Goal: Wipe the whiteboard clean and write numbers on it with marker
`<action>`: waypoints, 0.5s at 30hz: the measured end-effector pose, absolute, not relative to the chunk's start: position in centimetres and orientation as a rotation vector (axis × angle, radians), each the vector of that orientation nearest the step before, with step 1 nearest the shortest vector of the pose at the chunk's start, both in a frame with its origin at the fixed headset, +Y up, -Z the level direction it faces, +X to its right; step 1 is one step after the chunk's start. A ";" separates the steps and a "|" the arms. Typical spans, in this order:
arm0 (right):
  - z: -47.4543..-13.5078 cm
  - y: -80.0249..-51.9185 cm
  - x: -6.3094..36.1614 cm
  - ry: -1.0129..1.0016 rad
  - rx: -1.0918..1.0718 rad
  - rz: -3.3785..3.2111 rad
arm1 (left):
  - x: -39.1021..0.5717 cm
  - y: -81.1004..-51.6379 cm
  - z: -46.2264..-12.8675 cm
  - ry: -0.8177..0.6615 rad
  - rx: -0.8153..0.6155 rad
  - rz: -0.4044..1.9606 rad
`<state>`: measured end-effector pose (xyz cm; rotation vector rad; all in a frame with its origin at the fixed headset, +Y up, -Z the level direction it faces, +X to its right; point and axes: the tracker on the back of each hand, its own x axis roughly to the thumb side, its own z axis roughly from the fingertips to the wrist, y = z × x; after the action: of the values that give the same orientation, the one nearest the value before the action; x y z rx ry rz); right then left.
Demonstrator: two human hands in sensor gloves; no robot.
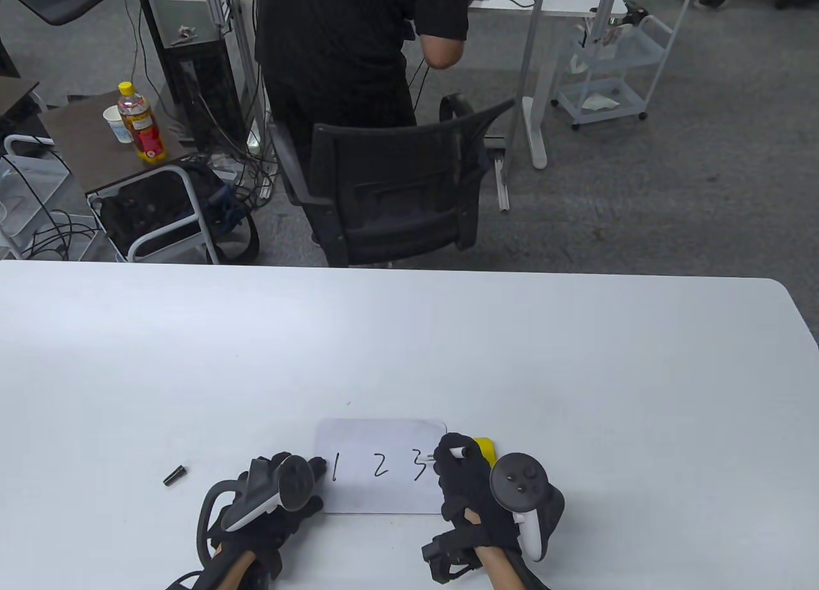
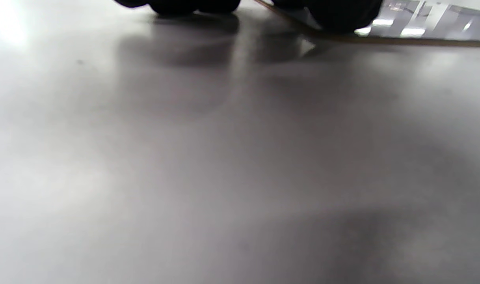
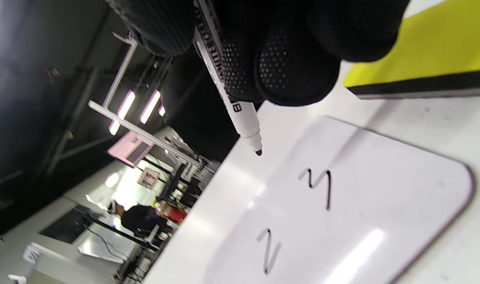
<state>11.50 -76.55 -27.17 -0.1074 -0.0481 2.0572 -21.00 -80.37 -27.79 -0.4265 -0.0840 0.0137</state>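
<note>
White whiteboard (image 1: 384, 475), black numerals; white marker (image 3: 228, 90); yellow eraser (image 1: 486, 450); black gloves.

Right hand (image 3: 271, 47) pinches marker (image 3: 228, 90), tip above whiteboard (image 3: 382, 205); yellow eraser (image 3: 429, 55) beside.

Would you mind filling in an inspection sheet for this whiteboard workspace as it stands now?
Surface: white table, bare around the work.
Job's things: whiteboard flat near the front edge, reading 1 2 3; marker uncapped; yellow eraser beside the board's right edge.
Clutter: black marker cap left of the board.
Grippers: left hand rests at the board's left edge; right hand grips the marker, tip just off the board.
Cables: tangle on the floor behind the table.
Surroundings: office chair, seated person, bottle, cart.
</note>
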 end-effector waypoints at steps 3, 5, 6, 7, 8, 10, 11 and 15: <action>-26.9 -76.9 12.3 -0.053 -0.086 1.971 | -21.0 -80.4 -27.8 -0.084 -0.426 0.015; -26.7 -77.2 12.6 -0.066 -0.086 1.935 | -21.1 -80.4 -27.8 -0.087 -0.423 0.016; -26.7 -77.3 12.7 -0.063 -0.085 1.927 | -21.1 -80.4 -27.8 -0.089 -0.423 0.016; -26.6 -77.5 12.8 -0.059 -0.082 1.913 | -21.2 -80.2 -27.8 -0.099 -0.427 0.023; -26.6 -77.5 12.8 -0.060 -0.082 1.904 | -21.4 -80.0 -27.9 -0.099 -0.424 0.031; -26.5 -77.5 12.9 -0.067 -0.078 1.889 | -22.5 -79.0 -28.0 -0.078 -0.373 0.093; -26.4 -77.4 13.0 -0.072 -0.075 1.884 | -23.4 -78.1 -27.9 -0.059 -0.323 0.131; -26.2 -77.0 13.1 -0.089 -0.063 1.871 | -28.2 -74.8 -27.3 0.078 -0.121 0.223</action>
<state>13.15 -77.05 -26.22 -0.0632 -0.0890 1.8713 -28.22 -74.77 -27.32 -0.1208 0.0780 0.2230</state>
